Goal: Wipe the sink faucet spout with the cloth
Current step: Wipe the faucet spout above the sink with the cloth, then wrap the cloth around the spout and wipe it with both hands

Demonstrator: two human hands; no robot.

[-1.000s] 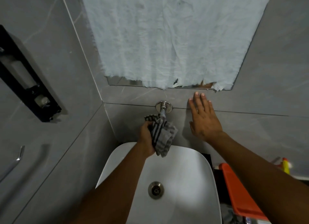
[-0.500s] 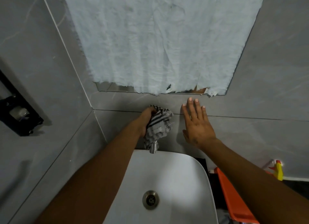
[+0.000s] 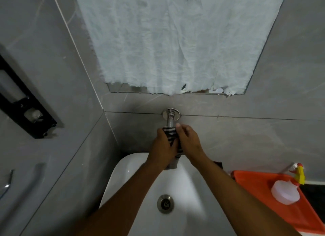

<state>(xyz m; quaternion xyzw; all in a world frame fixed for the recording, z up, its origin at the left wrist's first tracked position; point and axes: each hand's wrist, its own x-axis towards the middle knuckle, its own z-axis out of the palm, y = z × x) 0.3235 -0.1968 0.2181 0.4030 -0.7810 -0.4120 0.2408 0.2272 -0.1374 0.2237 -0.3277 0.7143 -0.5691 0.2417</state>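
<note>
Chrome spout [image 3: 170, 121]: projects from the grey wall, above the sink's [image 3: 191, 186] rear edge.
Striped cloth [image 3: 171, 137]: wrapped round the spout.
Left hand [image 3: 162, 147], right hand [image 3: 189, 141]: both clasp the cloth.
Surroundings: drain [image 3: 165, 203]; orange tray [image 3: 260, 191] right of the sink.

Grey marbled wall tiles [image 3: 263, 139] meet in a corner left of the hands; above them, a mirror [image 3: 175, 42] papered over in torn white; a black wall fixture [image 3: 21, 102] far left; dim light.
</note>
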